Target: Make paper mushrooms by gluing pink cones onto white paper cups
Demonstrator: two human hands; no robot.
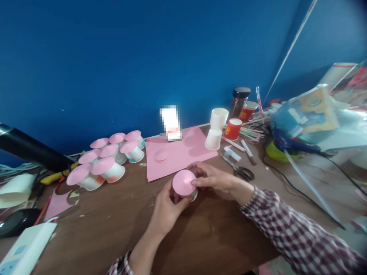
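A pink paper cone (pixel 182 184) sits on top of a white paper cup (pixel 194 195), most of which the cone and my fingers hide. My left hand (pixel 166 210) wraps round the cup from the left, its thumb along the near side. From the right, my right hand (pixel 210 177) pinches the cone's edge between thumb and fingers. Behind my hands lies a stack of pink paper sheets (pixel 183 149) with pink paper circles (pixel 162 155) on it. To the left stand several paper cups topped with pink cones (pixel 103 165).
Black-handled scissors (pixel 243 172) lie to the right of my right hand. Behind them are white cups (pixel 213 139), a red cup (pixel 233 129) and a dark-lidded bottle (pixel 240 101). A blue glue gun (pixel 295 144) trails its cord at right. A power strip (pixel 31 244) is at near left.
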